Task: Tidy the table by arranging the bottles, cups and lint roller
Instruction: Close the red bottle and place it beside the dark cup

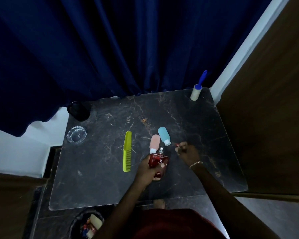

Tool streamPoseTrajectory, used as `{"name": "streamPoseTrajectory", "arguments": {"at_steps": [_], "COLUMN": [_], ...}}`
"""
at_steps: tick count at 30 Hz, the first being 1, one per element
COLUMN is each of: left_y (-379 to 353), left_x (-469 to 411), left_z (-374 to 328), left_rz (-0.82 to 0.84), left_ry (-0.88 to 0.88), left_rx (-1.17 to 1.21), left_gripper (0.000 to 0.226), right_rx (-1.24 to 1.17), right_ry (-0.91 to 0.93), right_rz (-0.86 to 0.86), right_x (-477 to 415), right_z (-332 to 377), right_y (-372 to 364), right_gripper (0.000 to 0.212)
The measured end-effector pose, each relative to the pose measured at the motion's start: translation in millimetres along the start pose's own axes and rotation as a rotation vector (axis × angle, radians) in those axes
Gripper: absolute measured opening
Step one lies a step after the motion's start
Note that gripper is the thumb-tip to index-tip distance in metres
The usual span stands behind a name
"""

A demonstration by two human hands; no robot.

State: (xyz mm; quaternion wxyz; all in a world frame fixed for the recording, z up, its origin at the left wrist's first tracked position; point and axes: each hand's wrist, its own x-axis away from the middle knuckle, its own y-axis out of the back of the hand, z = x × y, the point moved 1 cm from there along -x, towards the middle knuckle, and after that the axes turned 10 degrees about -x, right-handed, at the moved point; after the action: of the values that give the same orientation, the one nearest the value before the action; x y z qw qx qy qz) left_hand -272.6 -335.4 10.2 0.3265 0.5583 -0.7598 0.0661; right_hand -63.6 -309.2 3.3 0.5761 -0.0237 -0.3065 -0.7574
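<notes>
**Head view: perfume bottle gripped, cap pinched beside it**

Head camera looks down on a dark marble-patterned table (188, 118) with pale veins, a glossy top and rounded corners. The left hand (148, 169) is wrapped around a squarish red glass perfume bottle (158, 163), fingers across its front; the bottle's metal spray nozzle stands bare at the top. The right hand (186, 153), with a thin bracelet (195, 164) at the wrist, is curled, its fingertips pinching a small red piece (177, 144) that may be the cap; it is too small to tell for certain.

Just beyond the left hand, a soft-looking pink tube bottle (154, 143) lies flat, its white cap touching or nearly touching the perfume bottle's shoulder. Between the two hands and slightly farther out lies a matching teal tube bottle (163, 136), white cap pointing toward the right hand. Left of the left hand, a long yellow-green plastic comb (127, 151) lies flat. Farther left sits a clear faceted glass ashtray (76, 134), and beyond it a dark round cup (78, 110) at the table's corner. Well beyond the right hand, a lint roller (195, 94) stands on its pale paper roll, blue handle up, against a deep blue pleated curtain (93, 49).
</notes>
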Motion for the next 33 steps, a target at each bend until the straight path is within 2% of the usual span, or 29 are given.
{"name": "streamPoseTrajectory", "arguments": {"at_steps": [2,5,9,13,17,25,31,33], "left_y": [5.4,13.2,22.2,26.6,29.2,31.0,34.8,37.0], "left_x": [5.8,16.2,29.6,39.4,44.6,51.6,54.6,54.8], "left_z": [-0.4,-2.7,-9.5,-19.6,-26.6,-14.1,-8.3,-9.0], "left_rz": [-0.014,-0.046,-0.078,-0.096,-0.097,-0.112,-0.121,-0.12], "left_ry": [-0.029,-0.099,-0.188,-0.258,-0.283,-0.222,-0.171,-0.172], "left_rx": [-0.015,-0.095,-0.23,-0.371,-0.435,-0.346,-0.19,-0.183], "left_gripper": [0.036,0.039,0.038,0.047,0.049,0.045,0.039,0.039], "right_rx": [-0.182,-0.291,-0.161,-0.03,0.152,0.161,0.006,0.057], "right_ry": [0.087,0.208,0.326,0.346,0.374,0.372,0.336,0.355], "right_rz": [0.083,0.225,0.355,0.488,0.522,0.57,0.569,0.567], "right_x": [10.6,27.5,39.3,44.1,45.7,49.6,54.0,53.3], "right_z": [14.1,35.2,61.0,78.5,90.0,96.5,97.0,97.2], "right_y": [7.5,21.0,29.8,32.0,28.5,19.8,9.4,4.3], "right_gripper": [0.025,0.03,0.032,0.031,0.028,0.029,0.028,0.026]}}
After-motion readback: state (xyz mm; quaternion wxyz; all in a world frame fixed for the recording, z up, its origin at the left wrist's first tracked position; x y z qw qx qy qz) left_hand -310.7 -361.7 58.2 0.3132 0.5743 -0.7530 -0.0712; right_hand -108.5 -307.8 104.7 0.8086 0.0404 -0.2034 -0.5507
